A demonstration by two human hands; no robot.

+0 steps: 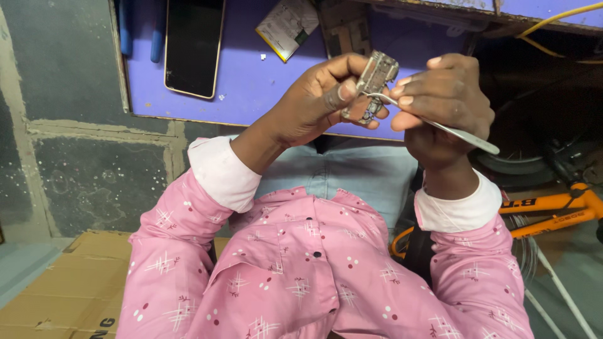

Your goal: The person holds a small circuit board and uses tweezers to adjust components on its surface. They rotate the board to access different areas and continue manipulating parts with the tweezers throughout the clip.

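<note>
Here the left hand (pixel 314 100) grips a small metal circuit board (pixel 372 85), fingers closed around its lower end, thumb pressed on its face. The board is held upright in the air just in front of the purple table (pixel 251 81). Right hand (pixel 443 100) is closed on slim metal tweezers (pixel 440 125); the tip touches the board's middle, the handle juts out to the right past the palm. On the table: a dark phone (pixel 193 47) with a gold rim lies flat at upper left; a flat rectangular battery pack (pixel 287 26), pale label with yellow edge, lies tilted beside it. Bottom left, a brown cardboard box (pixel 69 289) with black print on its edge. An orange bicycle frame (pixel 553 210) at right
</note>
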